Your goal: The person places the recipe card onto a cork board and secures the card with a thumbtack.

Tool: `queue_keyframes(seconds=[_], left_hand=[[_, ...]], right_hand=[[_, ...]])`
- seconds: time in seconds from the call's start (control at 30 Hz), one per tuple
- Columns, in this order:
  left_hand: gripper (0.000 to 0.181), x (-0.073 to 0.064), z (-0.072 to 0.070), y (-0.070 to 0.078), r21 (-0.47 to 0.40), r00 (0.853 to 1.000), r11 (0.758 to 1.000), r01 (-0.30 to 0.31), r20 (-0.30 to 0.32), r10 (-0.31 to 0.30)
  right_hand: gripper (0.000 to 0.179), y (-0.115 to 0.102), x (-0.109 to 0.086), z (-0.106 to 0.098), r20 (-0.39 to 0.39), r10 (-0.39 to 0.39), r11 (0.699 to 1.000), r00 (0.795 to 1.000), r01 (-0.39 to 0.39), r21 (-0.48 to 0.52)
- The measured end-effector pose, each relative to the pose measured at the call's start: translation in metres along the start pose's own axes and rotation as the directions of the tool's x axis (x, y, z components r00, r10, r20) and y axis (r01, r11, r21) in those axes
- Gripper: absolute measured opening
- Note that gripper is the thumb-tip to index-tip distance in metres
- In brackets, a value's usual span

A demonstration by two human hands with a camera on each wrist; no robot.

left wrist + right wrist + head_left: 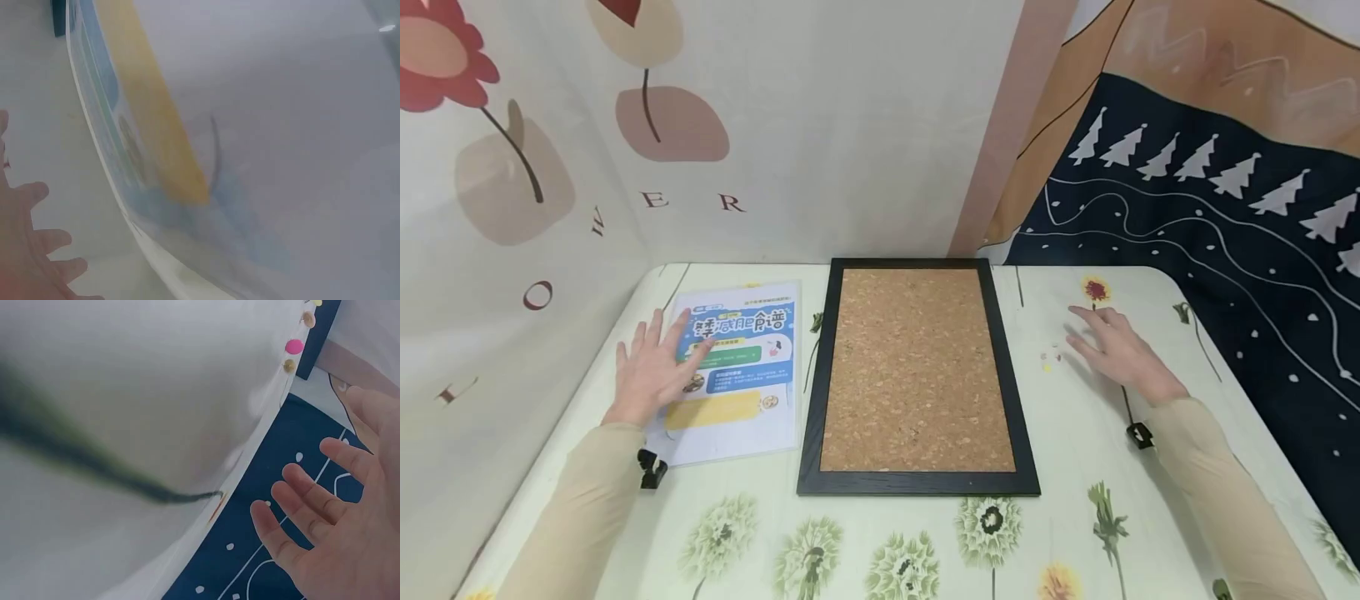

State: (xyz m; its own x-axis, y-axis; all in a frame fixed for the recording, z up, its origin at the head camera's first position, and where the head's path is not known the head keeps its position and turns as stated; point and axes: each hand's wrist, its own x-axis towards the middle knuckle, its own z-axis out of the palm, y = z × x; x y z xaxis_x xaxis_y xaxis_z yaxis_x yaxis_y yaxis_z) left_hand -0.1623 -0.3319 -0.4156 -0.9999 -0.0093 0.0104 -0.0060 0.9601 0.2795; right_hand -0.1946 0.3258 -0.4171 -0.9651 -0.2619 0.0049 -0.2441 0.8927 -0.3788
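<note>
Rough, grainy cork panel [917, 371], matt frame [917, 483], smooth, glossy-looking sheet [737, 439]

Curtained indoor nook, floral tablecloth [1067, 450], flower-print drape [835, 125], tree-print drape [1157, 212]

Plain beige long sleeves [576, 508] are worn, a small black device [652, 469] beside each cuff [619, 435]; the hands [653, 371] are bare.

Chinese title 减肥食谱 [739, 322] on printed sheet [745, 375], letters "LOWER" [731, 202] on white curtain [850, 125]
</note>
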Motion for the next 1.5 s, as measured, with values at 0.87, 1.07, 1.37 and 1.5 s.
queue_keyframes(seconds=[0.87,1.07,1.37,1.5], left_hand=[[0.080,-0.015,0.002,-0.068,-0.179,0.989,0.973,0.145,0.051,-0.138],[0.077,-0.015,0.001,-0.066,-0.259,0.989,0.955,0.144,0.052,-0.135],[0.079,-0.013,0.004,-0.056,-0.386,0.991,0.913,0.131,0.084,-0.107],[0.078,-0.013,0.004,-0.057,-0.457,0.990,0.878,0.140,0.088,-0.112]], right_hand=[[0.033,-0.007,0.021,0.010,0.145,0.017,0.988,0.989,-0.038,0.148],[0.027,-0.004,0.023,0.012,0.137,0.010,0.981,0.991,-0.036,0.189],[0.028,-0.002,0.027,0.014,0.175,0.062,0.970,0.983,-0.101,0.223],[0.027,-0.002,0.029,0.015,0.185,0.075,0.967,0.980,-0.117,0.228]])
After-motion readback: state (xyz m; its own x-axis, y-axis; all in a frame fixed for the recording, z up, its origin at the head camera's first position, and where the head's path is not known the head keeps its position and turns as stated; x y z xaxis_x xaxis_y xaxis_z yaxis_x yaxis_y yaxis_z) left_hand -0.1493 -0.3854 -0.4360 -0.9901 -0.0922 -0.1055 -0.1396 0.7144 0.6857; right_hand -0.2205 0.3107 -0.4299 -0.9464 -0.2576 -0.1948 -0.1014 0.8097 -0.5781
